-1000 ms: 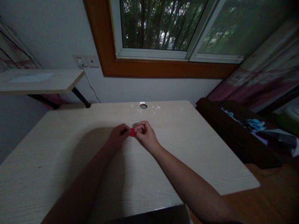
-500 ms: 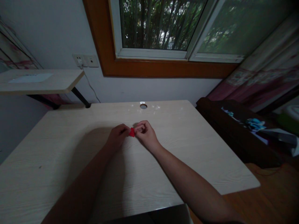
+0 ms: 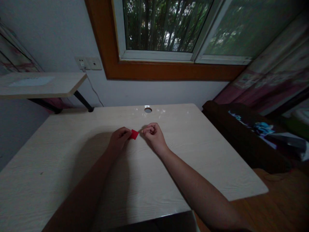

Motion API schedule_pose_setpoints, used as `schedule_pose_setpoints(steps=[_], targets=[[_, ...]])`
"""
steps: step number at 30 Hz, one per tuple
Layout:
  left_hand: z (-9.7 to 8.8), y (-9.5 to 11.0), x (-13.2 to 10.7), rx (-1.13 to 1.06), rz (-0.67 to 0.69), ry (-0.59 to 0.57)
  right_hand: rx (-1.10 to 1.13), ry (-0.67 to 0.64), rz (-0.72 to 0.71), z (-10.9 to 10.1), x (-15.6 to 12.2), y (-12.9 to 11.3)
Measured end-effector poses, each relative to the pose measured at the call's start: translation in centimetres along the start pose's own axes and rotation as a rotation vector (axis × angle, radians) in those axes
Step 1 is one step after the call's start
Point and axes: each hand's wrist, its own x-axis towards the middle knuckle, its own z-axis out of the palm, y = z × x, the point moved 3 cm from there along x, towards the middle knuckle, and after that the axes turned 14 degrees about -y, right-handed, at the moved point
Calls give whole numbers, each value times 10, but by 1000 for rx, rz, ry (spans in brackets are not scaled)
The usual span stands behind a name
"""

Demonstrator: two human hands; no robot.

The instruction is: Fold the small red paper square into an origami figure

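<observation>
My left hand (image 3: 118, 138) pinches a small flat red square of paper (image 3: 134, 134) by its left edge, between thumb and fingertips. The paper's right corner points toward my other hand. My right hand (image 3: 153, 134) is a short gap to the right of it, with fingers curled in and the thumb against them. Nothing shows between those fingers. Both hands are low over the light wood-grain table (image 3: 200, 154).
A round cable hole (image 3: 148, 110) lies near the table's back edge. To the left stands a raised shelf (image 3: 72, 84) on black legs. A dark object (image 3: 164, 222) sits at the near edge. Beyond the right edge is a dark brown piece of furniture with items on it (image 3: 231, 129).
My right hand has let go of the red paper and moved slightly right. My left hand shifted a little left with it, and more of its flat face now shows.
</observation>
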Motion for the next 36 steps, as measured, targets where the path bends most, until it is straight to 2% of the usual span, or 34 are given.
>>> schedule_pose_setpoints(steps=[10, 19, 25, 36], targets=[[5, 4, 1, 56, -17, -26, -49, -152, 43, 4, -3, 4], [6, 2, 0, 62, -30, -49, -35, -122, 47, 4, -2, 0], [7, -1, 1, -15, -58, -68, -10, -121, 28, 4, -3, -1], [7, 1, 2, -11, -20, -92, -17, -112, 25, 4, -2, -1]])
